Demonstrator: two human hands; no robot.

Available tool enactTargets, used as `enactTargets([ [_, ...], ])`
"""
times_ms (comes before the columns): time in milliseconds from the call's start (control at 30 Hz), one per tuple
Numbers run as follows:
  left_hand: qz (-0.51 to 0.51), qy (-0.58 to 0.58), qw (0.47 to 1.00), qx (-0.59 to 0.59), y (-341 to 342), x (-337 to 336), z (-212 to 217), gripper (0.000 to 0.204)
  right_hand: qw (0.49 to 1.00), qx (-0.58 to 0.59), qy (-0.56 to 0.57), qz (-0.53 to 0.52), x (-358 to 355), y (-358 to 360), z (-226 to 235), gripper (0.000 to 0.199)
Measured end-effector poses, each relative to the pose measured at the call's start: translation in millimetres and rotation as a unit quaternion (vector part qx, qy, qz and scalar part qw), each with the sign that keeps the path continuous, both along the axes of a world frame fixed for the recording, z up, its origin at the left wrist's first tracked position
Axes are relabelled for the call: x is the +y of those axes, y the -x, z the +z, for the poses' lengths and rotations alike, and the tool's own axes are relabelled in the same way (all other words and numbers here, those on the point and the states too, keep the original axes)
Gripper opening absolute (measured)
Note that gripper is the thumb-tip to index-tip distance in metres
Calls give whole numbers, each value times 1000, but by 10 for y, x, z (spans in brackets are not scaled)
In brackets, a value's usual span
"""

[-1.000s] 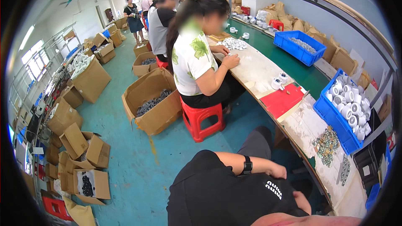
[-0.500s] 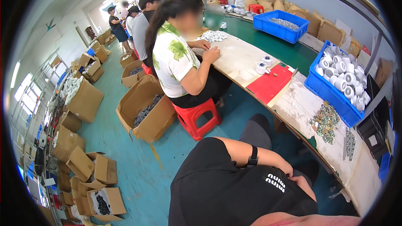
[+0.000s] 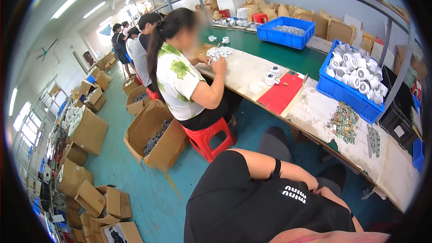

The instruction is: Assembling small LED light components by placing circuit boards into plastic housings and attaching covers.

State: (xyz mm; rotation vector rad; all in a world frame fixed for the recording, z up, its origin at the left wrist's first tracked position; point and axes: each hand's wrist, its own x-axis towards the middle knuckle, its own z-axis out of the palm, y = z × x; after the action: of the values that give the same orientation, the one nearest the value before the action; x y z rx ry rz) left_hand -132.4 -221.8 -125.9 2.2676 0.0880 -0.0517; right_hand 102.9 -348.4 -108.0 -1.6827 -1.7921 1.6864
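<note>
My black-shirted torso (image 3: 252,207) fills the lower edge. My left forearm, with a black band at the wrist (image 3: 275,171), lies across my lap beside my grey-trousered knee (image 3: 274,139). My left hand (image 3: 327,192) rests against the shirt hem, partly hidden, and I cannot tell whether it holds anything. My right hand is out of view. Nearest on the bench in front of me are a pile of small metal parts (image 3: 344,121) and a blue crate of white round parts (image 3: 355,78).
A person in a leaf-print shirt (image 3: 180,81) sits on a red stool (image 3: 207,137) at the long bench (image 3: 252,69), handling small parts. Open cardboard boxes (image 3: 153,137) stand on the teal floor. More people work further back. A red mat (image 3: 281,92) lies on the bench.
The view has swung right and closer to the bench, so the seated person and crates appear larger. My forearm stays on my lap.
</note>
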Motion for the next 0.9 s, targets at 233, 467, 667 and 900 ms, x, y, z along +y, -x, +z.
enactTargets([
  [233,35,-35,998,-28,-273,-66,-21,30,1000,9,-23,8,55,187,143,19],
  [467,113,-42,992,23,93,-104,-11,29,968,191,99,-128,122,288,139,8],
  [667,146,-24,988,37,233,-110,-36,29,931,254,179,-191,226,273,-38,4],
  [900,173,-80,979,74,226,-83,55,24,915,268,222,-205,264,140,-220,12],
])
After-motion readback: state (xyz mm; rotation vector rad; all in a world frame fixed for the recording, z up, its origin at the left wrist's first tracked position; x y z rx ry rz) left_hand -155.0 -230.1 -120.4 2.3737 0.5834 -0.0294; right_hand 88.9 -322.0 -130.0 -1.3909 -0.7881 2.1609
